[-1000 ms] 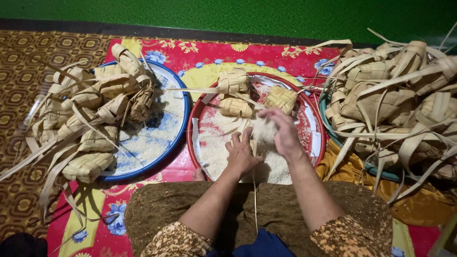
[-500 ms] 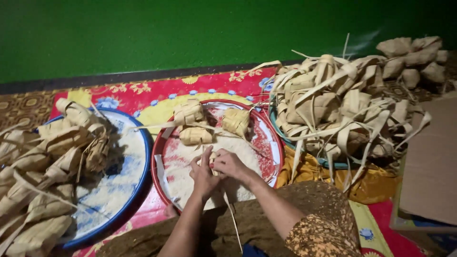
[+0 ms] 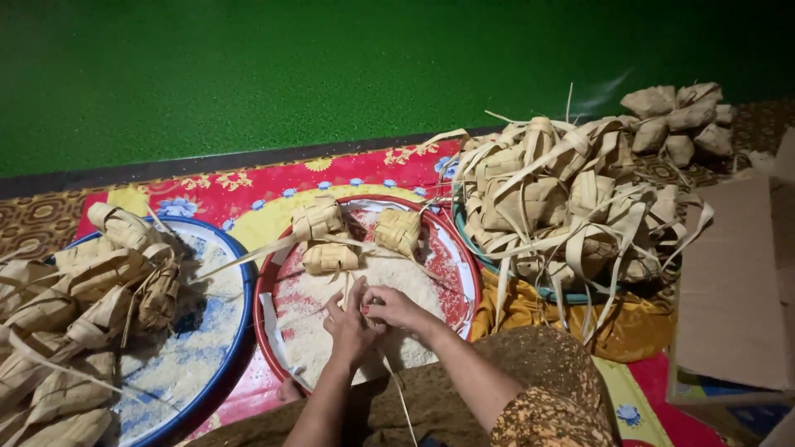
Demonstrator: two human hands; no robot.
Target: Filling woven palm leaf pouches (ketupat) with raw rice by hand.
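While both hands meet over the rice, left hand [image 3: 348, 327] and right hand [image 3: 396, 308] touch at the fingertips, fingers curled in around something small; a thin leaf strip [image 3: 399, 389] hangs from the grip toward the near edge. What else the fingers pinch, cannot tell. Both forearms come in from the near side; the right one wears a brown patterned sleeve [image 3: 546, 414].

Hands sit above the red-rimmed round tray [image 3: 464, 261], over the near half of its heap of raw white rice [image 3: 397, 277]. Three woven palm-leaf pouches [image 3: 331, 257] lie at the tray's far side, close together, just beyond the hands; little bare tray shows between them and the fingers. Open rice to the right of the hands, tray rim near on the left.

Left: blue-rimmed tray [image 3: 240, 306], rim almost touching the red tray, scattered rice inside, filled leaf pouches [image 3: 91, 290] stacked on its left half, running out of frame. Right: a big pile of empty woven casings [image 3: 563, 199] with loose strips overflowing a teal basin [image 3: 472, 244], its rim just beside the red tray. Yellow cloth [image 3: 530, 310] under that basin. Cardboard sheet [image 3: 729, 290] at far right. Red floral mat [image 3: 248, 194] under everything; green wall [image 3: 331, 74] beyond its far edge.
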